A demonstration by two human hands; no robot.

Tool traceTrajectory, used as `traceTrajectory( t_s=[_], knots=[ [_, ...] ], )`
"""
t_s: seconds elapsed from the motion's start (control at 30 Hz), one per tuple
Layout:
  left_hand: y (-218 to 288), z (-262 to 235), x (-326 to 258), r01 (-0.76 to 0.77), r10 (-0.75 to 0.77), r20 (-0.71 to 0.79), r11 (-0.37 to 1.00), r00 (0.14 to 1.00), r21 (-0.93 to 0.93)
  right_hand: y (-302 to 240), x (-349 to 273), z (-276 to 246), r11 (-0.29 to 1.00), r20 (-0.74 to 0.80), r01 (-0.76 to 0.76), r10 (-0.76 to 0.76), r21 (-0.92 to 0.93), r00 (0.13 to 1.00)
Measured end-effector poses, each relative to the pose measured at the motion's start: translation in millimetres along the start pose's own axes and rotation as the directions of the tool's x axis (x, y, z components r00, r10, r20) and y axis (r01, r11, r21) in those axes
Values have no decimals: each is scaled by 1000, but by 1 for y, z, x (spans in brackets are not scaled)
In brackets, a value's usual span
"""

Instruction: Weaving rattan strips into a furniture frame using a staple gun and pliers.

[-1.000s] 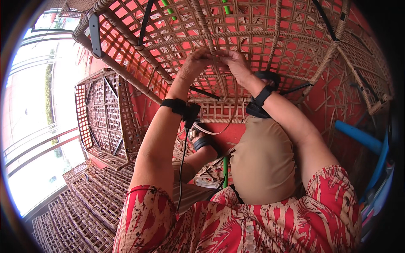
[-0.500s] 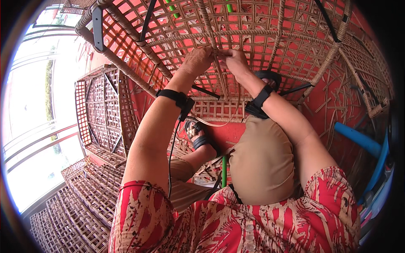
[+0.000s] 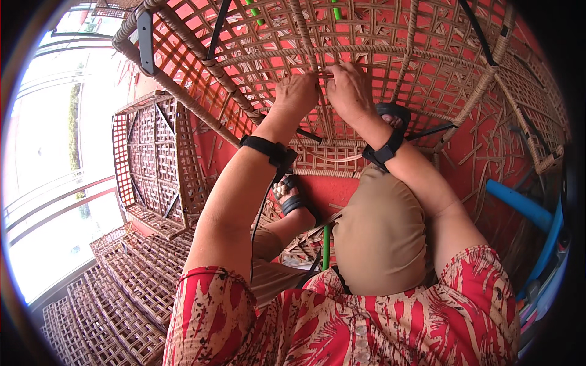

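A large woven wicker frame (image 3: 360, 50), made of brown strips laced round wrapped ribs, stands in front of me. Both hands meet at its upright middle rib (image 3: 307, 36), just below a wrapped crossbar. My left hand (image 3: 297, 93) is closed against the left side of the rib; its fingertips are turned away, so what they pinch is hidden. On the other side my right hand (image 3: 351, 93) has bent fingers, thumb and forefinger drawn together at the rib. Anything between them is too small to make out. A pale loose strip (image 3: 345, 159) runs across the frame's lower band.
Stacked wicker panels (image 3: 131, 268) and another wicker piece with dark braces (image 3: 155, 161) lie at my left, beside a bright window. Cut strip scraps (image 3: 482, 143) litter the red floor. A blue tubular object (image 3: 519, 204) is at the right. Dark metal bars brace the frame.
Both hands have shifted slightly right, and the right hand has turned with its knuckles raised. The pale strip's loose loop near my foot has moved up and right.
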State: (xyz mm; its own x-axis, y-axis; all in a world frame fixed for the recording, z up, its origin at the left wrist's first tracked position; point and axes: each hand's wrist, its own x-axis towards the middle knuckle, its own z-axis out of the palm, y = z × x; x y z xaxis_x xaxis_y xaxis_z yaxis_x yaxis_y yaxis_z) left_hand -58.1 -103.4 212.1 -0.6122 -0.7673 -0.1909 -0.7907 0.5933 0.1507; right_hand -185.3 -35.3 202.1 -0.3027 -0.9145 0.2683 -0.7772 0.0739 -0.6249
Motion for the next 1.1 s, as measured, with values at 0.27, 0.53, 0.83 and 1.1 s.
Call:
traceTrajectory(
  t_s=[0.27, 0.53, 0.83, 1.1],
  knots=[
    [34, -44, -110, -369, 318, 382, 927, 868, 65, -5, -2, 5, 978, 198, -142, 110, 155, 974],
    [87, -102, -208, -343, 677, 562, 730, 474, -590, 19, -3, 25, 975, 369, -167, 103, 147, 924],
    [22, -62, -105, 121, 523, 519, 616, 676, -779, 57, -8, 44, 922, 308, -60, -66, 382, 949],
    [-10, 25, -3, 90, -67, 64, 535, 996, -840, 56, -10, 49, 286, 534, -536, 92, 794, 840]
  ],
)
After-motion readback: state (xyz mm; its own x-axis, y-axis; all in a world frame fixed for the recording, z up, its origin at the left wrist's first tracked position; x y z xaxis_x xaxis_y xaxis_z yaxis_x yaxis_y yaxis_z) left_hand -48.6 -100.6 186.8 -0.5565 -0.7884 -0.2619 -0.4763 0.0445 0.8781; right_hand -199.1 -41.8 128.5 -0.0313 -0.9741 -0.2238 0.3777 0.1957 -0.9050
